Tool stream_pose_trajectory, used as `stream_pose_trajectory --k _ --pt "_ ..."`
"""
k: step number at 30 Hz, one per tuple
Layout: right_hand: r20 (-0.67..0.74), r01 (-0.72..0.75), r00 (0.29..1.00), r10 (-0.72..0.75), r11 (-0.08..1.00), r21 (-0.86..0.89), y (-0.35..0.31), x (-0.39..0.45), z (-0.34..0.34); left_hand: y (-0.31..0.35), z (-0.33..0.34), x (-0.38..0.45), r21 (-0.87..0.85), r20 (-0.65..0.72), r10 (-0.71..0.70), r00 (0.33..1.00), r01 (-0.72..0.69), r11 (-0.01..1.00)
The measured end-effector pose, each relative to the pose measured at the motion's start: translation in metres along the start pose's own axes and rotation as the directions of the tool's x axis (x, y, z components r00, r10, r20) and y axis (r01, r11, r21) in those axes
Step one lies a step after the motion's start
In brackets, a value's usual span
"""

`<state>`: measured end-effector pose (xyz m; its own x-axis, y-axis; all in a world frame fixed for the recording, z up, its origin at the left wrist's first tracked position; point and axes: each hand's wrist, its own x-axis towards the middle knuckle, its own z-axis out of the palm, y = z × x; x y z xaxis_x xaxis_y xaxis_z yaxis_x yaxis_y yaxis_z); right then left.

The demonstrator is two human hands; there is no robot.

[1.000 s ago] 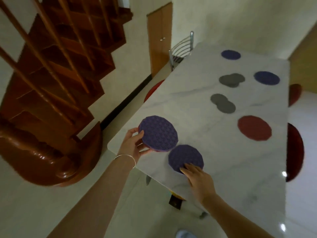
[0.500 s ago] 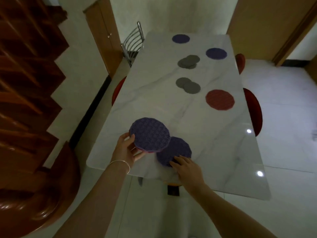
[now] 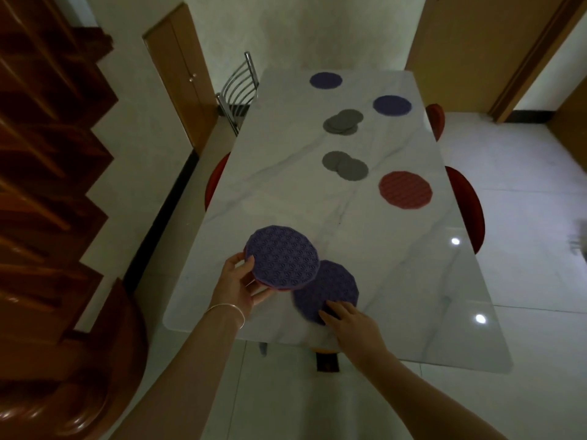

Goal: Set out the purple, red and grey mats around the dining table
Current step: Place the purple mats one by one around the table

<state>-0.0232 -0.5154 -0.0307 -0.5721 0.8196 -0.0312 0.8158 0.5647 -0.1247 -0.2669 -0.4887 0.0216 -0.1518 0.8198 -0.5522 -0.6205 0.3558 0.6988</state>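
My left hand point(image 3: 242, 282) holds a small stack of round mats point(image 3: 281, 256) above the near end of the marble table point(image 3: 286, 192); the top one is purple, with a red edge showing beneath. My right hand point(image 3: 347, 319) presses its fingertips on a purple mat point(image 3: 333, 287) lying flat on the table, partly under the held stack. Farther along lie a red mat point(image 3: 405, 189), two overlapping grey mats point(image 3: 345, 165), a second grey pile point(image 3: 343, 121), and two purple mats point(image 3: 392, 105) point(image 3: 326, 80) at the far end.
Red chair seats show at the table's right side point(image 3: 469, 204) point(image 3: 435, 119) and left side point(image 3: 213, 182). A metal-backed chair point(image 3: 238, 87) stands at the far left corner. A wooden staircase point(image 3: 47, 154) fills the left. Tiled floor lies to the right.
The view has swung right and straightened along the table. The held stack has come closer to the flat purple mat and now overlaps it. My right hand stays on that mat.
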Motion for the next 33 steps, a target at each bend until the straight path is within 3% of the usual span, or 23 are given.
stream_pose_trajectory --k 7,11,13,17,21,28,33 --pt "-0.033 -0.052 0.998 0.052 0.999 -0.014 -0.008 0.005 -0.013 0.014 -0.007 0.003 0.005 0.033 0.0 0.999 0.0 1.0" --pt "-0.17 -0.227 0.948 0.268 0.947 0.227 -0.019 0.029 -0.04 0.031 -0.01 0.0 0.004 0.043 0.01 0.999 -0.01 1.0" --pt "-0.246 -0.225 0.912 0.329 0.901 0.371 -0.029 0.048 -0.06 0.043 -0.009 -0.003 0.014 0.054 0.023 0.998 -0.024 1.0" --pt "-0.302 -0.102 0.915 0.268 0.877 0.469 -0.058 0.096 -0.107 0.067 -0.003 0.0 0.056 0.091 0.051 0.995 -0.056 0.997" --pt "-0.326 -0.04 0.933 0.149 0.947 0.318 -0.075 0.146 -0.125 0.093 0.0 0.015 0.1 0.129 0.093 0.987 -0.106 0.989" --pt "-0.265 0.009 0.959 0.1 0.924 0.381 -0.087 0.238 -0.115 0.159 -0.02 0.068 0.167 0.097 0.115 0.989 -0.13 0.977" --pt "-0.235 -0.037 0.962 0.139 0.919 0.392 -0.098 0.304 -0.125 0.216 -0.027 0.114 0.219 0.14 0.077 0.987 -0.106 0.97"
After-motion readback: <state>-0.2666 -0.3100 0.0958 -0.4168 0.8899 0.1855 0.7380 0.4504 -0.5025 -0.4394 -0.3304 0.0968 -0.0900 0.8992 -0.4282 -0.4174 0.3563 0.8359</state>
